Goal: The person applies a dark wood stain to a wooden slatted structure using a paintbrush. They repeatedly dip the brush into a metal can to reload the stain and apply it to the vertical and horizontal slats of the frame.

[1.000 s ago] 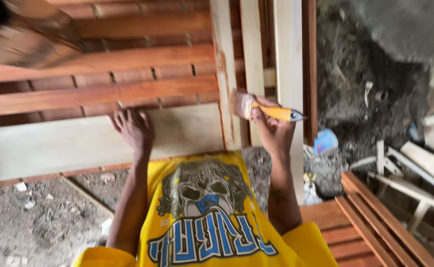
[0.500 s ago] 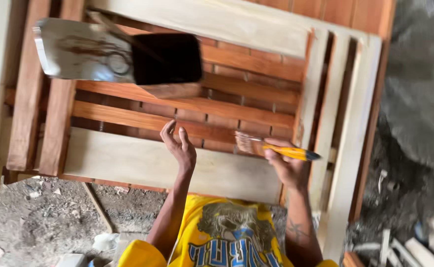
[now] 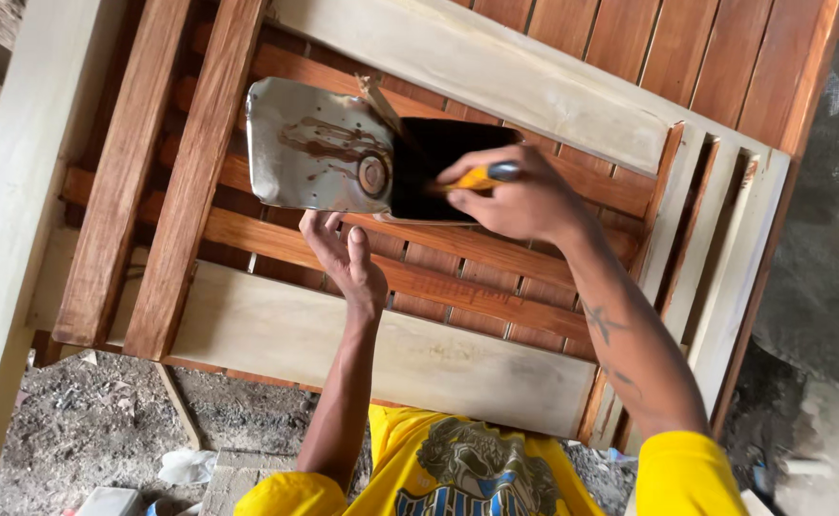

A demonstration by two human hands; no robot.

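Two hands: both bare, seen from above, reaching out over a slatted wooden frame.
Right hand [image 3: 524, 201]: grip closed around a yellow-handled paintbrush [image 3: 481, 177], held low and angled so the bristle end goes down into the can's dark opening; bristles hidden inside.
Left hand [image 3: 348, 263]: fingers spread flat, holding nothing, fingertips touching the near edge of the can, seemingly to steady it against the dipping brush.
Metal can [image 3: 328, 148]: flat, rectangular, lying on its broad side across the slats, one end cut open for brush access; brown drips streaked over the shiny face; dark liquid inside.
Stir stick [image 3: 381, 100]: thin, propped in the opening, leaning out over the can.
Wooden frame [image 3: 496, 253]: reddish-brown slats already coloured, likely stained; pale rails [image 3: 391, 349] bare by contrast.
Can position: centred on the frame, between both hands, close in.
Dirt floor [image 3: 85, 420]: rubble and scraps below the frame.
Yellow shirt [image 3: 457, 468]: printed, at bottom edge.
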